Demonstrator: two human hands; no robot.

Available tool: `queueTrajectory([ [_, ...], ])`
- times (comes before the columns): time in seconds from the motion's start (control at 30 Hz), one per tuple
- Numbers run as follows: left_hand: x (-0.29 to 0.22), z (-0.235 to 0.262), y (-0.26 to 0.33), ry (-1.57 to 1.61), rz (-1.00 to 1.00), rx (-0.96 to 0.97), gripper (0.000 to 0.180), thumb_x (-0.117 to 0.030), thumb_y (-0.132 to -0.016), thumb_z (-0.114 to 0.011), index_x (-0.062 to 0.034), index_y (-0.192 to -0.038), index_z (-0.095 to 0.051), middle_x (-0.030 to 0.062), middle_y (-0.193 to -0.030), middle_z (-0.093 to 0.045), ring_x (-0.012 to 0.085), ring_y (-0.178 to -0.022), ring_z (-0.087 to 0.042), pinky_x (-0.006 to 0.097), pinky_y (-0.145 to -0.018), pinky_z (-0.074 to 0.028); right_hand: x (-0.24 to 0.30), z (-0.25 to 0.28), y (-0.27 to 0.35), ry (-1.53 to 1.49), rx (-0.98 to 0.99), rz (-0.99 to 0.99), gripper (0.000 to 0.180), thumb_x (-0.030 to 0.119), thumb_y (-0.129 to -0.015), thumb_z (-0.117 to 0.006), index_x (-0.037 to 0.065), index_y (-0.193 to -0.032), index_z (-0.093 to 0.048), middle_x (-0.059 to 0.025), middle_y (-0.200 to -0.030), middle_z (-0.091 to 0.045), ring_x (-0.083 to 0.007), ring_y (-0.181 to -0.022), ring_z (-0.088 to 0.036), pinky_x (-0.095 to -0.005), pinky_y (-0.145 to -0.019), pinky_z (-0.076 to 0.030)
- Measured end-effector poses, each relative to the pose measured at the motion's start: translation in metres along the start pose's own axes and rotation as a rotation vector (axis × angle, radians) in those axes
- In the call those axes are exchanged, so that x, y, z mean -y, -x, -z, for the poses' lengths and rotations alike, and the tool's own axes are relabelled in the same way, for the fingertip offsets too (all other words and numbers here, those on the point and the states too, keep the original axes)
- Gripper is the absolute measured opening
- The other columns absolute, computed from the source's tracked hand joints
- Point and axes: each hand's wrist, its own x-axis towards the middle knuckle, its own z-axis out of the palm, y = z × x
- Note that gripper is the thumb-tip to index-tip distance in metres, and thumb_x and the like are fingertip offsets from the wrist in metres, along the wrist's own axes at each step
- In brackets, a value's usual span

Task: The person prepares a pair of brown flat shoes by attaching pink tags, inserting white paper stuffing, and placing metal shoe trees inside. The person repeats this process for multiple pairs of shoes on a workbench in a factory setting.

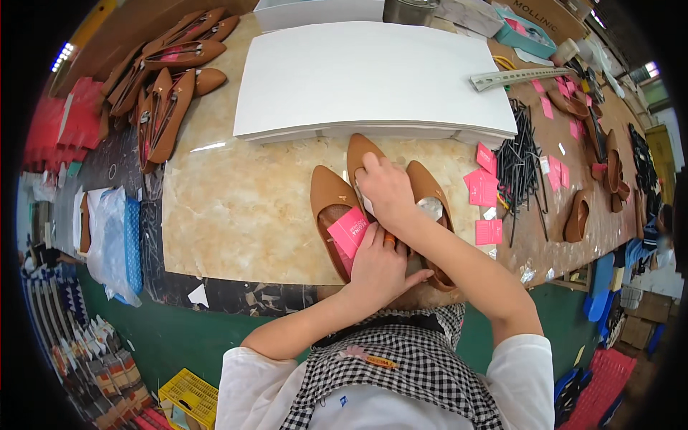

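Three tan pointed flat shoes stand side by side before me, toes pointing away. On the middle shoe (362,148), my right hand (387,192) is closed over the front part, a bit of white material showing under its fingers. My left hand (378,264) grips the same shoe further back, thumb stretched to the right; the shoe's heel is mostly hidden. The left shoe (327,185) has a small metal ornament, and a pink card (350,231) lies across its opening beside my left fingers. Whitish, shiny stuffing (431,208) fills the front of the right shoe (423,179), partly behind my right forearm.
A stack of white paper (365,79) lies beyond the shoes, a metal strip (519,77) on its right edge. Black sticks (517,158) and pink cards (481,188) lie to the right. Tan shoes (166,107) pile up far left; a blue basket (133,240) stands below them.
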Motion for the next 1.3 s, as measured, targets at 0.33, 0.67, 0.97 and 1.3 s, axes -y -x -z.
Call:
queueTrajectory([
  [0.33, 0.002, 0.021, -0.012, -0.129, -0.053, 0.184, 0.078, -0.068, -0.084, -0.058, 0.0044, -0.109, -0.069, 0.0220, -0.106, -0.067, 0.0353, -0.108, -0.060, 0.046, -0.104, -0.037, -0.035, -0.001, -0.013, -0.313, -0.189, -0.168, 0.043, 0.012, -0.084, -0.066, 0.003, -0.126, -0.060, -0.0219, -0.109, -0.056, -0.0447, -0.098, -0.057, -0.0480, -0.088, -0.048],
  [0.67, 0.179, 0.068, -0.217, -0.365, 0.213, -0.501, 0.063, -0.053, -0.092, -0.058, -0.0275, -0.148, -0.046, 0.0245, -0.126, -0.057, 0.0423, -0.130, -0.043, 0.068, -0.107, -0.029, -0.071, 0.053, 0.068, -0.356, -0.188, -0.276, 0.047, 0.004, -0.083, -0.068, 0.000, -0.129, -0.059, -0.0195, -0.111, -0.059, -0.0395, -0.101, -0.059, -0.0427, -0.086, -0.050],
  [0.97, 0.167, 0.069, -0.199, -0.375, 0.154, -0.572, 0.048, -0.036, -0.096, -0.056, -0.0209, -0.142, -0.054, 0.0217, -0.147, -0.045, 0.0353, -0.143, -0.034, 0.075, -0.109, -0.018, -0.046, 0.079, 0.111, -1.293, -0.463, -0.525, 0.078, 0.013, -0.094, -0.066, 0.008, -0.158, -0.022, -0.0188, -0.149, -0.040, -0.0284, -0.125, -0.052, -0.0377, -0.106, -0.043],
  [1.3, 0.032, 0.074, -0.119, 0.147, -0.248, -0.432, 0.010, -0.010, -0.082, -0.058, -0.0018, -0.086, -0.062, 0.0174, -0.090, -0.059, 0.0350, -0.092, -0.059, 0.043, -0.082, -0.052, -0.037, 0.090, 0.123, -1.656, -0.474, -0.608, 0.067, 0.023, -0.100, -0.056, 0.010, -0.158, -0.024, -0.0197, -0.155, -0.033, -0.0293, -0.137, -0.044, -0.0417, -0.106, -0.046],
])
